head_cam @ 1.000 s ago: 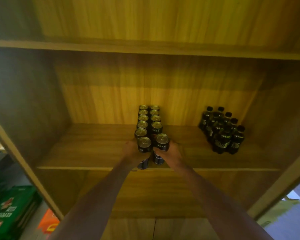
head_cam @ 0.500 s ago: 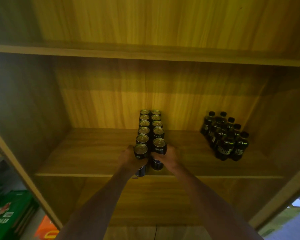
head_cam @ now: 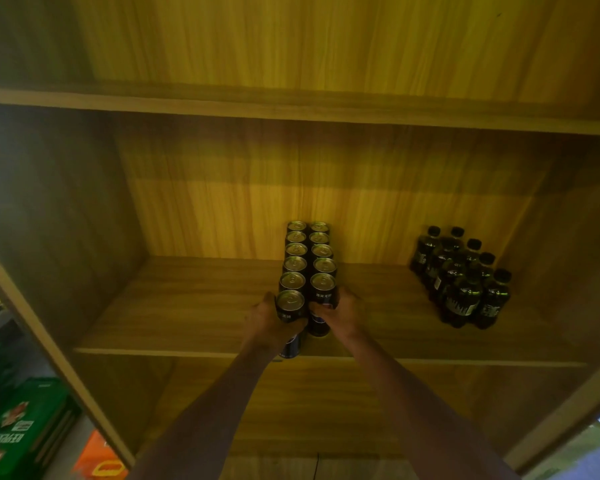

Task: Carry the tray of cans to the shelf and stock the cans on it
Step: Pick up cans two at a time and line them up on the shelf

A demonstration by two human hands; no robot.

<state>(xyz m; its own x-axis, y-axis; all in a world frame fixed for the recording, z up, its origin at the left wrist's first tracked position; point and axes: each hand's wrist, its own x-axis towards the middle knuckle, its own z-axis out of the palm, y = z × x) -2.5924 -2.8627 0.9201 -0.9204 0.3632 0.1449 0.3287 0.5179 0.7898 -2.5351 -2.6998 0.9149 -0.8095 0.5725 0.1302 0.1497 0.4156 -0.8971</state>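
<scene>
Two rows of dark cans (head_cam: 309, 252) with silver tops run from the shelf's back wall toward the front edge on the wooden shelf board (head_cam: 187, 306). My left hand (head_cam: 269, 323) grips the front can of the left row (head_cam: 290, 306), which stands at the board's front edge. My right hand (head_cam: 340, 315) grips the front can of the right row (head_cam: 322, 296). Both cans are upright and touch the cans behind them. No tray is in view.
A cluster of dark bottles (head_cam: 461, 278) stands at the right end of the same shelf. Another shelf board (head_cam: 291, 109) lies above. Green boxes (head_cam: 18, 427) and an orange pack (head_cam: 99, 459) lie on the floor at lower left.
The two front cans have slid back along the shelf against the rows, with both hands still on them. The camera has tilted slightly.
</scene>
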